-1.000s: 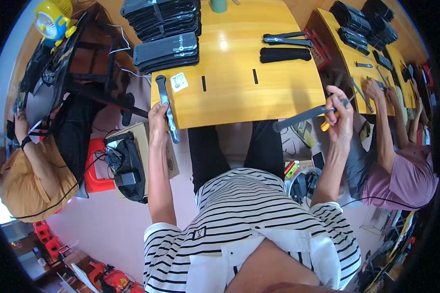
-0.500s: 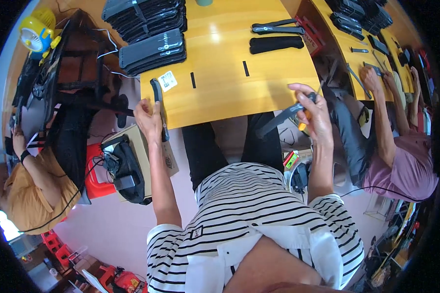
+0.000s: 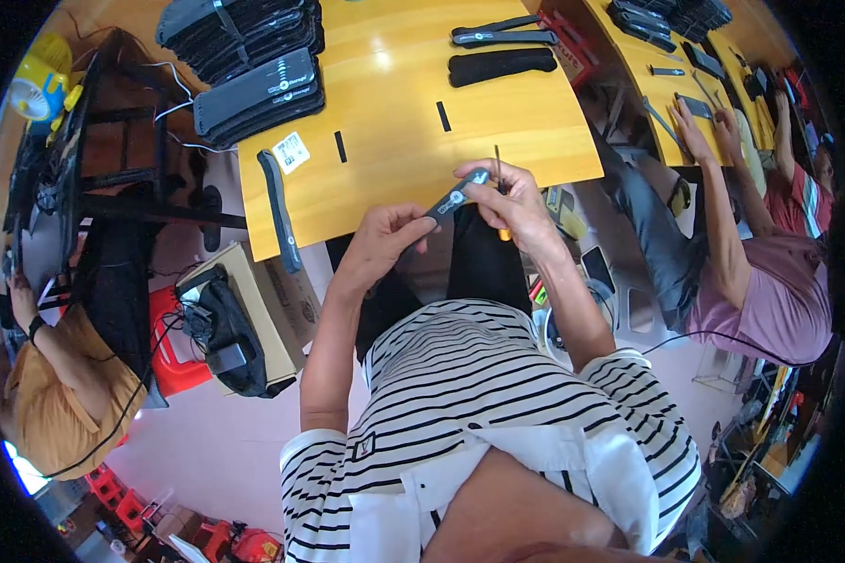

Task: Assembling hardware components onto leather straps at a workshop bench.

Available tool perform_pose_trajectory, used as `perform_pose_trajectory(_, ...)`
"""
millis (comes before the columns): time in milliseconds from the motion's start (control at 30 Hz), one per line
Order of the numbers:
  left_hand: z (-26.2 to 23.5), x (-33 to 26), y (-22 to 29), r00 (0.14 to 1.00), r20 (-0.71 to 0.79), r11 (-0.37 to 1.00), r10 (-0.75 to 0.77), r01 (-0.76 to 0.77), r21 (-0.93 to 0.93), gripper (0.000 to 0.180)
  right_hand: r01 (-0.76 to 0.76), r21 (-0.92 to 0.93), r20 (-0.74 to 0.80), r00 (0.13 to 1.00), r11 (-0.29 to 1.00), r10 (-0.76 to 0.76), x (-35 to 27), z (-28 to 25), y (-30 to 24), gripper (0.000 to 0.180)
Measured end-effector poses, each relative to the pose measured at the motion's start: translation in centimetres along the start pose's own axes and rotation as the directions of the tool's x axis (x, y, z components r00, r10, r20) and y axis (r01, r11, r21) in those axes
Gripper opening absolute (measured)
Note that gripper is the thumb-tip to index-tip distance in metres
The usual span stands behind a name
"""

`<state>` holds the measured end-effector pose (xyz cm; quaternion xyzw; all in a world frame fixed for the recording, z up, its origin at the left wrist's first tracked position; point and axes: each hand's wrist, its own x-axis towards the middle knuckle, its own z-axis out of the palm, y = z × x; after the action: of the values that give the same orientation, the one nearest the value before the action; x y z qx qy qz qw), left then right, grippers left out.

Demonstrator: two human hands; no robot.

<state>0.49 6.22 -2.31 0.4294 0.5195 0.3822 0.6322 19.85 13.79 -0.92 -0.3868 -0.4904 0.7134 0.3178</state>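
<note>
In front of my body, just off the table's near edge, a dark strap-like strip [image 3: 449, 200] with pale printing is held between both hands. My left hand [image 3: 383, 242] pinches its lower end. The fingers of my right hand [image 3: 521, 214] grip the upper end. A thin tool with a yellow handle [image 3: 504, 235] is also tucked in my right hand, its slim shaft pointing up. On the table's left edge lies another dark strip [image 3: 278, 211], apart from my hands, beside a white printed label [image 3: 291, 152].
The yellow table [image 3: 385, 113] carries a stack of dark strips [image 3: 258, 98], a strapped bundle [image 3: 239, 38] and more strips [image 3: 502, 66] at the back right. Two black marks lie mid-table. A cardboard box [image 3: 253, 319] stands left of my legs. Co-workers sit at both sides.
My left hand has left the strip on the table's left edge and moved right to the held strip. My right hand has brought that strip and the tool leftward. The whole view has shifted slightly.
</note>
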Motion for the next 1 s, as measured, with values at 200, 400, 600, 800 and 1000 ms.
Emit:
perform_pose_trajectory(200, -0.6, 0.8, -0.5, 0.998, 0.040, 0.982, 0.047, -0.054, 0.181, 0.017, 0.006, -0.091, -0.022, 1.000, 0.996, -0.008, 0.3, -1.6, 0.5, 0.008)
perform_pose_trajectory(400, -3.4, 0.2, -0.3, 0.995, 0.080, 0.985, 0.053, -0.066, 0.161, 0.014, -0.042, -0.163, -0.056, 0.998, 0.986, 0.033, 0.4, -3.2, 0.9, 0.009)
perform_pose_trajectory(600, -7.2, -0.9, -1.2, 0.975, -0.207, 0.987, -0.083, 0.108, 0.116, 0.012, -0.101, -0.224, -0.100, 0.992, 0.969, 0.080, 2.3, -3.8, 2.2, 0.010)
perform_pose_trajectory(800, -9.4, 1.5, -2.7, 0.909, -0.417, 0.997, -0.017, -0.016, -0.074, 0.012, -0.116, -0.157, -0.046, 0.993, 0.981, 0.111, 6.6, -3.2, 2.6, 0.010)
perform_pose_trajectory(1000, -11.9, 5.3, -3.6, 0.848, -0.530, 0.967, -0.014, -0.124, -0.223, 0.008, -0.078, -0.158, -0.179, 0.983, 0.984, 0.049, 12.0, -2.3, 3.0, 0.015)
